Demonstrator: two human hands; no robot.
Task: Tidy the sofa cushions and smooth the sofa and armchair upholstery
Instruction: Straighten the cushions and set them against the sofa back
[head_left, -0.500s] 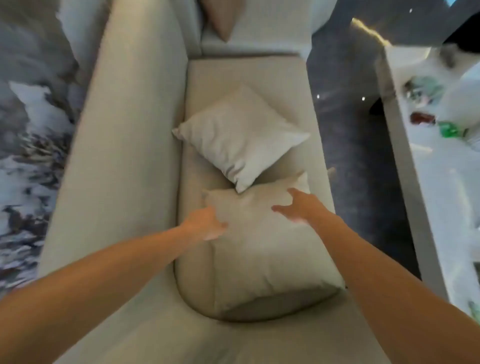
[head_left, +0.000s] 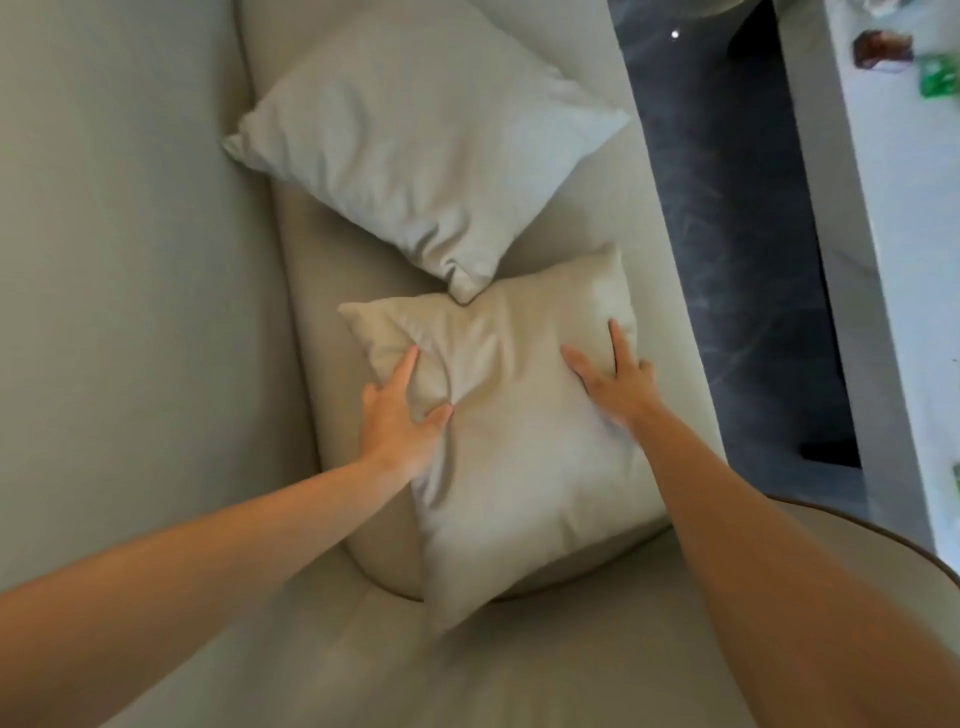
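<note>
A beige cushion (head_left: 524, 441) lies flat on the seat of the pale sofa (head_left: 130, 312), its near corner hanging over the seat's rounded end. My left hand (head_left: 400, 415) presses on the cushion's left edge, fingers spread and dug into the fabric. My right hand (head_left: 613, 374) lies on its right edge, fingers spread, some curled over the side. A lighter grey cushion (head_left: 415, 156) lies tilted further along the seat, one corner overlapping the beige cushion's far edge.
The sofa's backrest fills the left side. A strip of dark marbled floor (head_left: 727, 260) runs along the seat's right side. Beyond it stands a white table (head_left: 893, 260) with small brown and green items. A curved armrest edge (head_left: 883, 540) shows at lower right.
Both hands have moved from hovering at the beige cushion's far corners to pressing on its left and right edges. The view has moved closer to the cushions.
</note>
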